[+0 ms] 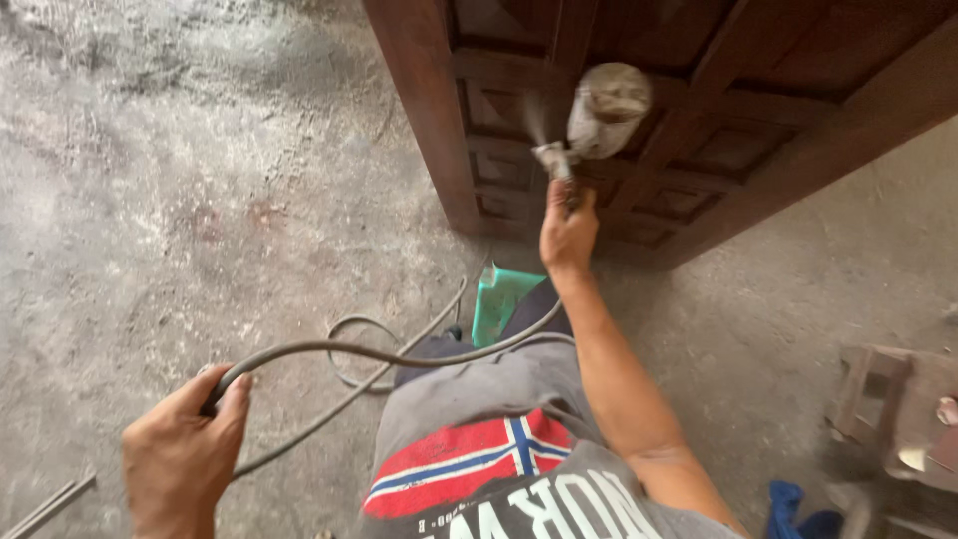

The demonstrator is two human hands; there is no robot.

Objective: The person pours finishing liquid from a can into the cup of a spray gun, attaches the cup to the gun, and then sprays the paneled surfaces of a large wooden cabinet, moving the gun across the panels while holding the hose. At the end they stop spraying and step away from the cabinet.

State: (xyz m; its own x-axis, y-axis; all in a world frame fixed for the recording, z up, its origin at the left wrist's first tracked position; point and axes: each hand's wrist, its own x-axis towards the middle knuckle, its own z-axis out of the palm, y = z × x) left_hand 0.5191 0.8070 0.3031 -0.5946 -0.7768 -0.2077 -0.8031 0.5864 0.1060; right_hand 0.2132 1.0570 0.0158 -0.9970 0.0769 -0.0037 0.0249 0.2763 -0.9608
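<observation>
One carved dark wooden door leans upright on the concrete floor; my right hand is raised just before its lower panels, fingers wrapped tight around the grip of one spray gun, whose single cup sits against the door's face; one grey hose runs away from the door across my lap to my left hand, fingers curled shut around it; one green object lies at the door's foot.
</observation>
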